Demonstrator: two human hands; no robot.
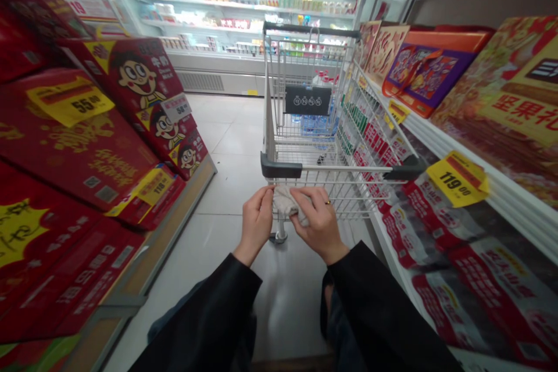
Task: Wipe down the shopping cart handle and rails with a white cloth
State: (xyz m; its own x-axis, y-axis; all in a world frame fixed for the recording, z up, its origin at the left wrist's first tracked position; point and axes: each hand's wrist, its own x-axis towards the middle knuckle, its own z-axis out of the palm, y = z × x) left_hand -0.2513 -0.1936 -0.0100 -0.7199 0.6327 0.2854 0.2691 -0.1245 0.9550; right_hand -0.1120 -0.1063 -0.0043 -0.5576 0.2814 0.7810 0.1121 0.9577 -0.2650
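In front of me a crumpled light grey cloth [285, 202] lies against the near end of a wire shopping cart [314, 176], just below its handle bar. My right hand [317, 218], with a ring on one finger, is closed on the cloth, thumb beneath and fingers over it. My left hand [257, 215] is closed at the cloth's left edge, fingertips pinched together by the cart's wires. Part of what the left fingers grip is hidden. Inside the cart's frame hangs a black panel [307, 100] with white symbols.
Red gift boxes [78, 133] are stacked on a low platform at the left. Along the right runs a white shelf [436, 145] with boxes above and packed bottles [405, 232] below. A lit refrigerated display [244, 11] stands across the back. Pale floor tiles [226, 186] lie between.
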